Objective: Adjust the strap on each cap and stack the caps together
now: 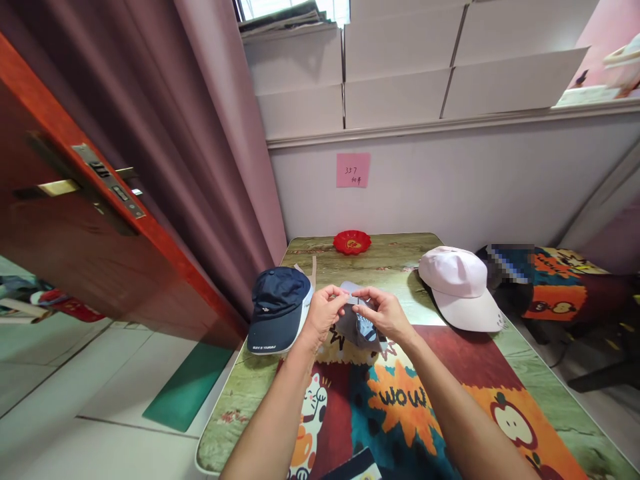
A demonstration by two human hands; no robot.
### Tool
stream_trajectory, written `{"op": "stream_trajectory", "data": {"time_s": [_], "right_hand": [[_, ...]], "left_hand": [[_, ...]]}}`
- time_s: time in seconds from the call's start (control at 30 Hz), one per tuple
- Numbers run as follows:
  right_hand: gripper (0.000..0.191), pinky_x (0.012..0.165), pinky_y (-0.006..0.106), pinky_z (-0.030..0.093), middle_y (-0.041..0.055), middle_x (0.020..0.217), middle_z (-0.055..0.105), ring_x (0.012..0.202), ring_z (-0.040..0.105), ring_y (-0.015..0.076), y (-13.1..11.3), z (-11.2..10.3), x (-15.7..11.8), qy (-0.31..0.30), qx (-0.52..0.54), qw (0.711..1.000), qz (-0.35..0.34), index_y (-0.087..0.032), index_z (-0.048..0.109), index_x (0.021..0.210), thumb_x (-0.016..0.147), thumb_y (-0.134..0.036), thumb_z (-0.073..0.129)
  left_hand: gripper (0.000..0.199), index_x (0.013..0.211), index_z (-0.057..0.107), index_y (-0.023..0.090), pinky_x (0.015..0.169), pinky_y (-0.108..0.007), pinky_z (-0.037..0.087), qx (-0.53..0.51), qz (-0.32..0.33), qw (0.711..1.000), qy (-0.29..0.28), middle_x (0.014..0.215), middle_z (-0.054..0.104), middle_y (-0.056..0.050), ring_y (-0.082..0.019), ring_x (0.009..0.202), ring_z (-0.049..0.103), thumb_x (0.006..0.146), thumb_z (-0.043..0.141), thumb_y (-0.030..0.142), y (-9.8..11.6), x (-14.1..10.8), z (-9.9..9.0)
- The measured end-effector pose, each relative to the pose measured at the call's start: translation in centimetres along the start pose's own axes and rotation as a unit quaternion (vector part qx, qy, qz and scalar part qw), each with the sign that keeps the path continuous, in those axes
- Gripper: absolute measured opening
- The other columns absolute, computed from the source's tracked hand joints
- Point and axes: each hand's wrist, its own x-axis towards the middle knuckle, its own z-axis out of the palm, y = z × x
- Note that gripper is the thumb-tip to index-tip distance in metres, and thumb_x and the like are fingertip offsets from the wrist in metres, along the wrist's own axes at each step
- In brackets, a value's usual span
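Over the middle of the table, my left hand (pixel 326 312) and my right hand (pixel 384 313) are close together, thumbs and fingertips pinched. Between them is a small grey-lilac cap (pixel 349 327), and a narrow pale strap of it runs from one pinch to the other. How the strap is fastened is too small to make out. Part of the cap is covered by my fingers. Left of my hands sits a navy cap (pixel 280 297) with small white lettering on its brim. A pale pink cap (pixel 457 277) rests to the right, its brim facing me.
A red scalloped dish (pixel 353 243) stands at the table's back edge. Beneath my arms lies a colourful printed mat (pixel 345 400) on the wood-patterned table (pixel 235 383). A wooden door (pixel 100 220) and a curtain (pixel 210 120) are at left; a covered seat (pixel 560 300) is at right.
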Motion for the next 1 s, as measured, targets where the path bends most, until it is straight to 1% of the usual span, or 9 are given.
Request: {"op": "stream_trajectory", "data": {"time_s": [0.13,0.23,0.33,0.5,0.57,0.67,0.77,0.83,1.0], "right_hand": [[0.033,0.050,0.024,0.033,-0.0021,0.070,0.064,0.052,0.040,0.0097,0.0,0.1,-0.2,-0.014,-0.015,1.000,0.020,-0.019,0.075,0.107,0.080,-0.038,0.071],[0.031,0.054,0.025,0.039,-0.0008,0.073,0.067,0.056,0.048,0.0122,-0.1,0.0,-0.5,-0.024,0.003,0.999,0.033,-0.020,0.075,0.106,0.080,-0.036,0.070],[0.030,0.063,0.029,0.049,0.0030,0.081,0.072,0.068,0.061,0.0177,0.0,0.0,-0.9,-0.029,0.040,0.998,0.048,-0.021,0.073,0.102,0.078,-0.039,0.072],[0.035,0.080,0.034,0.053,0.0066,0.099,0.075,0.087,0.068,0.0213,0.3,0.0,-0.9,-0.041,0.107,0.992,0.043,-0.020,0.069,0.102,0.076,-0.043,0.073],[0.037,0.075,0.031,0.051,0.0052,0.097,0.075,0.080,0.066,0.0188,0.5,-0.2,-1.0,-0.050,0.089,0.994,0.039,-0.020,0.069,0.105,0.076,-0.042,0.074],[0.039,0.061,0.026,0.043,-0.0011,0.079,0.070,0.063,0.055,0.0136,0.8,-1.2,-1.4,-0.082,-0.018,0.995,0.051,-0.020,0.071,0.112,0.074,-0.032,0.073],[0.016,0.056,0.025,0.035,-0.0041,0.063,0.060,0.058,0.048,0.0123,0.7,-2.6,-1.7,-0.106,-0.122,0.985,0.060,-0.020,0.073,0.089,0.075,-0.024,0.064],[0.010,0.057,0.025,0.035,-0.0035,0.062,0.059,0.059,0.048,0.0129,0.4,-3.4,-1.7,-0.103,-0.131,0.984,0.056,-0.020,0.070,0.078,0.078,-0.025,0.061],[0.016,0.064,0.027,0.042,0.0002,0.076,0.068,0.069,0.057,0.0170,0.2,-3.8,-1.9,-0.064,-0.075,0.995,0.028,-0.020,0.071,0.089,0.083,-0.032,0.062]], "left_hand": [[0.020,0.071,0.059,0.016,0.035,-0.016,0.020,-0.015,-0.010,1.000,-0.014,0.062,0.064,-0.002,-0.005,0.040,0.043,0.066,0.070,0.031,0.0,0.2,-0.7],[0.018,0.070,0.055,0.017,0.034,-0.017,0.020,-0.020,-0.025,0.999,-0.029,0.063,0.066,-0.003,-0.006,0.038,0.046,0.066,0.067,0.030,-0.5,0.4,-1.0],[0.022,0.072,0.052,0.018,0.034,-0.017,0.021,-0.005,-0.047,0.997,-0.061,0.056,0.063,-0.001,-0.007,0.036,0.047,0.068,0.066,0.034,-0.9,0.6,-1.2],[0.036,0.098,0.060,0.019,0.037,-0.017,0.023,0.086,-0.050,0.984,-0.146,0.053,0.057,0.005,-0.009,0.038,0.049,0.074,0.072,0.044,-1.2,1.3,-1.2],[0.038,0.095,0.064,0.017,0.038,-0.018,0.023,0.131,-0.047,0.975,-0.172,0.049,0.051,0.007,-0.008,0.038,0.044,0.074,0.075,0.047,-1.3,1.8,-1.3],[0.035,0.077,0.065,0.015,0.041,-0.019,0.021,0.165,-0.048,0.969,-0.176,0.044,0.044,0.008,-0.006,0.038,0.037,0.069,0.079,0.046,-1.1,2.5,-1.9],[0.034,0.075,0.065,0.016,0.042,-0.019,0.021,0.175,-0.056,0.965,-0.188,0.047,0.048,0.006,-0.006,0.040,0.037,0.067,0.080,0.045,-0.1,2.8,-2.5],[0.032,0.076,0.066,0.016,0.042,-0.020,0.019,0.182,-0.060,0.959,-0.207,0.047,0.047,0.006,-0.006,0.040,0.034,0.068,0.079,0.044,0.8,2.7,-2.7],[0.031,0.075,0.068,0.015,0.042,-0.021,0.016,0.176,-0.050,0.960,-0.212,0.046,0.044,0.007,-0.005,0.041,0.028,0.066,0.080,0.041,1.8,2.5,-2.7]]}}
